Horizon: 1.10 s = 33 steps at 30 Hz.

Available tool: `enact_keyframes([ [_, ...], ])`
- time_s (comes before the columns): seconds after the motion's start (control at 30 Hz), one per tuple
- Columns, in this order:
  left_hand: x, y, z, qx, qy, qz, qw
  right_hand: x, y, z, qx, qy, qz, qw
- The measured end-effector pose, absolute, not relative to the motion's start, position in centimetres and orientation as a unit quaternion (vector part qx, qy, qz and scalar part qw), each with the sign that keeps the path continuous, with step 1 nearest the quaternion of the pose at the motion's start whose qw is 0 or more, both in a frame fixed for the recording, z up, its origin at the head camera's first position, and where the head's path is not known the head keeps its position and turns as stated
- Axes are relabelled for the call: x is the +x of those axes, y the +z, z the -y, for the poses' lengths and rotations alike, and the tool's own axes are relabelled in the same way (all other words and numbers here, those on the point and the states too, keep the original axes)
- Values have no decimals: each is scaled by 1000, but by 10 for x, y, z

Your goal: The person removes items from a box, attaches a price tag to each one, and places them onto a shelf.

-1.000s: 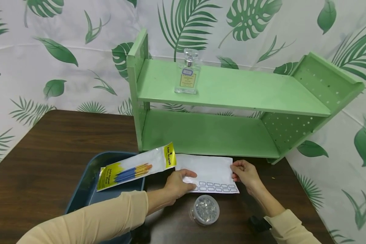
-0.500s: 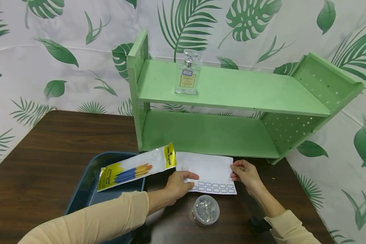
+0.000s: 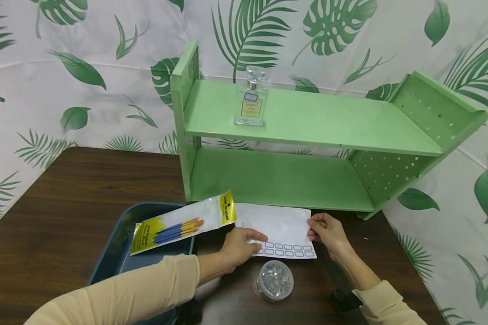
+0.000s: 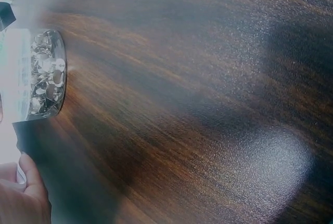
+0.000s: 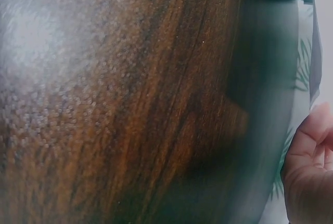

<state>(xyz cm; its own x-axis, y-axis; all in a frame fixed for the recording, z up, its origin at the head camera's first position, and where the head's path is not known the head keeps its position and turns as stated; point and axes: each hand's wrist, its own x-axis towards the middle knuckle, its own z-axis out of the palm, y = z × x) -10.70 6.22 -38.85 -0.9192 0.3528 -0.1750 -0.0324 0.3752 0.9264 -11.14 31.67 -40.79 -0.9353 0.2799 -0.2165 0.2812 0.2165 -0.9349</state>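
A white sheet with rows of small blue-bordered label stickers (image 3: 278, 224) is in front of the green shelf in the head view. My left hand (image 3: 239, 246) holds its lower left part, index finger across the face and thumb near the bottom edge. In the left wrist view, a curled white edge shows between thumb and fingers of that hand (image 4: 28, 195). On the other side, my right hand (image 3: 326, 232) pinches the sheet's right edge between thumb and fingertips. Just below the sheet stands a round clear tub of silvery thumbtacks (image 3: 275, 280), also visible in the left wrist view.
A green two-tier shelf (image 3: 284, 176) with a slanted right side stands behind, bearing a glass perfume bottle (image 3: 250, 106). Left of my hands, a packet of artist brushes (image 3: 180, 225) lies across a dark blue bin (image 3: 126, 266). All are on a dark wooden table (image 3: 65, 216).
The sheet's lower edge has shifted slightly left, and my left index finger has slid a little to the right over it. The right hand keeps its grip in place.
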Motion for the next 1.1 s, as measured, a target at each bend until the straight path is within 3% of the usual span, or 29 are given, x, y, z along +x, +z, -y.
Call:
enact_keyframes([
  [1.1,-110,-388,-62,106,546,-815,162,-110,-404,-309,184,-635,-750,-21],
])
